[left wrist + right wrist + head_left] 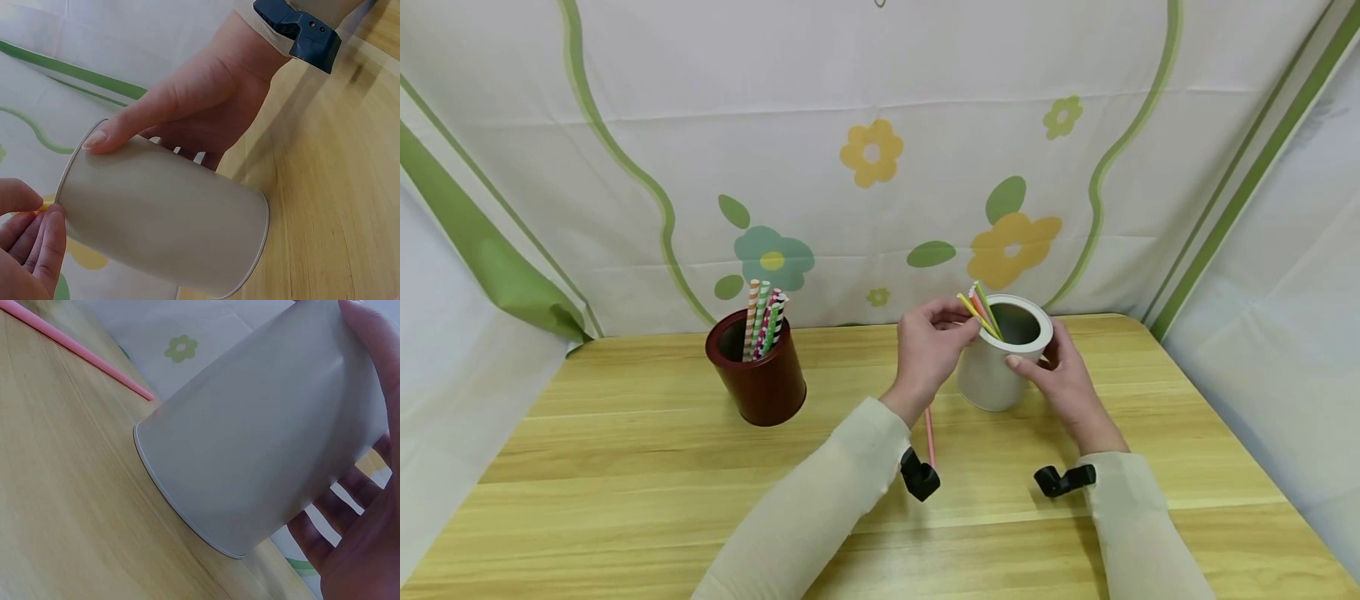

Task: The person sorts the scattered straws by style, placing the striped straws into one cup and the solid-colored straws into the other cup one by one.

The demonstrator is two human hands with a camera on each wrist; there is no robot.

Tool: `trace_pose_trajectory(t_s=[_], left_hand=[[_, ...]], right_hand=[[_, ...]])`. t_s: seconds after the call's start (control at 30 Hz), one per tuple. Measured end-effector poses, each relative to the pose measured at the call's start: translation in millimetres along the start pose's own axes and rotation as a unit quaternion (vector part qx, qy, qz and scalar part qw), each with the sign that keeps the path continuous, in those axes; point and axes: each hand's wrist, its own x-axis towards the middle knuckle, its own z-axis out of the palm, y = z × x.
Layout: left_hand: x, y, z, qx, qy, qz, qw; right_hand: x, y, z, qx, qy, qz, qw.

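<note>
A white can [992,379] stands upright on the table, with several plain coloured straws [988,312] leaning out over its left side. At that rim, my left hand [928,346] pinches a yellow straw [47,205] between thumb and fingers; the straw's lower end is inside the can. My right hand [1067,379] grips the can from the right, thumb near the rim and fingers round the back. On the table left of the can lies a pink straw [81,355], partly hidden by the left wrist in the head view.
A dark red can [767,392] holding several striped straws [766,325] stands to the left. Behind the wooden table [625,483] hangs a flowered curtain [850,67]. Black camera mounts [919,475] sit on both wrists.
</note>
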Motion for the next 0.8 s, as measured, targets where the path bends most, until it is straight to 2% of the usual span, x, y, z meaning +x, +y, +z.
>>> trace_pose_trajectory(t_s=[0.43,0.8], left_hand=[[-1.6,-2.9,-0.8,-0.001,-0.001,0.016,0.9999],[-2.5,-6.1,-0.1,-0.006,0.001,0.006,1.0]], right_hand=[[-0.1,0.4,0.6,0.007,0.002,-0.004,1.0],[-1.4,-1.6,0.1,0.004,0.0,0.009,1.0]])
